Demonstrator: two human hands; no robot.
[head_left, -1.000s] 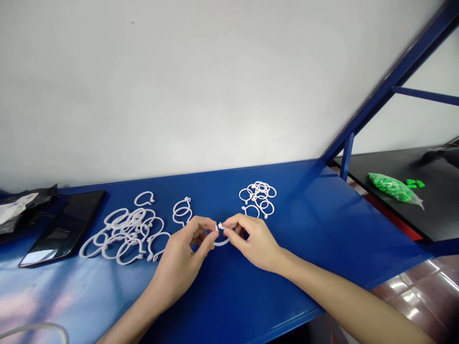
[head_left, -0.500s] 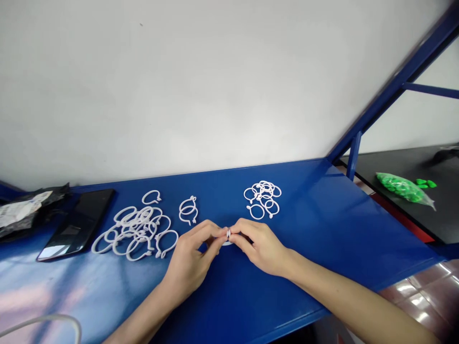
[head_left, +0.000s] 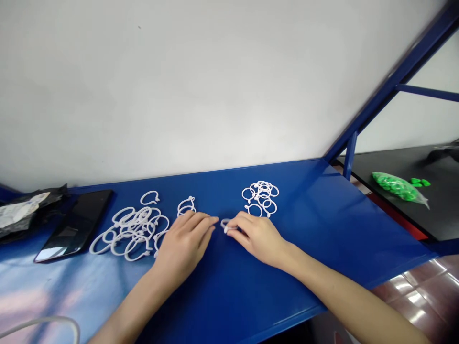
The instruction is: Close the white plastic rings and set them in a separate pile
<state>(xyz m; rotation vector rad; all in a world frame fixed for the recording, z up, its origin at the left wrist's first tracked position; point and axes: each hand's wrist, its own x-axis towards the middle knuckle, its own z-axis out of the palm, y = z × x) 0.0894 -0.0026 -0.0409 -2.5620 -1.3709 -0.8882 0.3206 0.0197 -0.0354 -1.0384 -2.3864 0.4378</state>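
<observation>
My right hand (head_left: 255, 235) pinches a white plastic curtain ring (head_left: 224, 222) between thumb and fingertips; most of the ring is hidden behind the fingers. Just left of it, my left hand (head_left: 188, 241) is open and holds nothing visible, its fingers stretched out and pointing right. Behind that hand lies a pair of overlapping white rings (head_left: 186, 209), partly covered. Further left is a loose pile of white rings (head_left: 138, 224), several with a gap in the loop and small knobs at the ends. A smaller cluster of closed-looking rings (head_left: 263, 193) lies beyond my right hand.
On the blue table (head_left: 229, 296), a dark phone (head_left: 77, 224) and a black plastic package (head_left: 28, 208) lie at the left. A pale cable (head_left: 53, 319) curves at the lower left. Past the blue frame (head_left: 387, 86), a bag of green pieces (head_left: 398, 186) rests on a dark surface.
My left hand has let go of the ring and moved left, its fingers straightening. The ring stays in my right hand. The view has shifted slightly.
</observation>
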